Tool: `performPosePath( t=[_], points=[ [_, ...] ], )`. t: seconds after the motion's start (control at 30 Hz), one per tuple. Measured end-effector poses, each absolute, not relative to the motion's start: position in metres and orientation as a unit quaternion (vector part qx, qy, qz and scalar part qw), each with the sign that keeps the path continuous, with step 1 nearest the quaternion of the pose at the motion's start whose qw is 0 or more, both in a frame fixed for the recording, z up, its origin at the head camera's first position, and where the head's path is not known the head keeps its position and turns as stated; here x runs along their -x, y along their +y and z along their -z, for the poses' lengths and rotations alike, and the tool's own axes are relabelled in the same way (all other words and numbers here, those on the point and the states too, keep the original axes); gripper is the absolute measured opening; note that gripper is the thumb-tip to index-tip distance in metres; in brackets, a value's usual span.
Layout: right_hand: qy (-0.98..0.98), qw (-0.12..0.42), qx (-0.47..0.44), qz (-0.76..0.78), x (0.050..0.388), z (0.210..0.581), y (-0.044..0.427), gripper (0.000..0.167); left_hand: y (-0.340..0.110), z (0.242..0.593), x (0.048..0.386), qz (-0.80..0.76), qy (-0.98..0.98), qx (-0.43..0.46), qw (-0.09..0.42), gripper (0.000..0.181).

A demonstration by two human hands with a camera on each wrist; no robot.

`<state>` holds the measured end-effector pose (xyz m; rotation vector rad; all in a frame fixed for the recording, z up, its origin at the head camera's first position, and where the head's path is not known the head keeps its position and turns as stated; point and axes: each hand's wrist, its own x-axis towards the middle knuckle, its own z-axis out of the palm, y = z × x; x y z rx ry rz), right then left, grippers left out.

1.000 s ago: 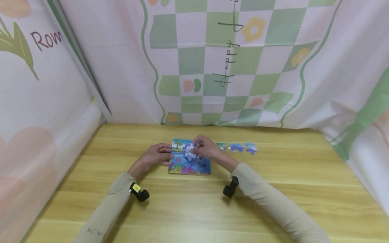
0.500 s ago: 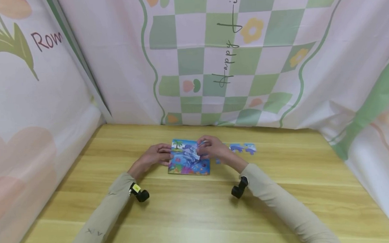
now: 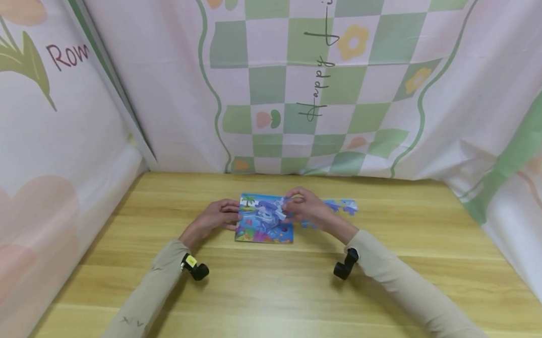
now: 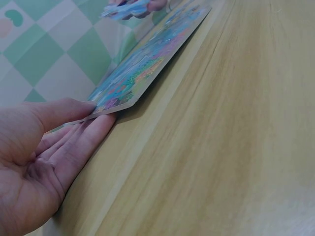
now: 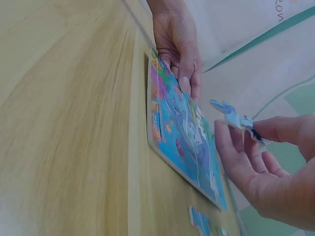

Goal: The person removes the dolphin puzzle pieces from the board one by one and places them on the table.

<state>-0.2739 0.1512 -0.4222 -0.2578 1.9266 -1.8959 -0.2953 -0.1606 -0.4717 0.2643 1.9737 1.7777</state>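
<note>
In my head view the puzzle board (image 3: 254,226) lies on the wooden table (image 3: 267,290). At its nine o'clock I have the left hand (image 3: 213,218) pinching the edge, thumb on top, fingers against the underside. Towards three o'clock, I have the right hand (image 3: 308,207) pinching a puzzle piece (image 5: 234,117) between thumb and fingertips, raised off the board. Loose pieces (image 3: 349,206) lie farther out at three o'clock, partly hidden by that hand.

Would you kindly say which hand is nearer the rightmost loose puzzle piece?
Right: the right hand is to the left of that puzzle piece; the left hand, farther left, pinches the left edge of the board.
</note>
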Motion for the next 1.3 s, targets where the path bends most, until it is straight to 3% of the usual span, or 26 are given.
performPosePath(
  t=[0.97, 1.3],
  points=[
    [0.761, 0.170, 0.046, 0.625, 0.266, 0.426, 0.224, 0.034, -0.160, 0.471, 0.295, -0.651, 0.715, -0.098, 0.235, 0.053],
    [0.792, 0.158, 0.019, 0.589, 0.258, 0.412, 0.241, 0.036, -0.160, 0.471, 0.295, -0.649, 0.717, -0.095, 0.236, 0.053]
  ],
)
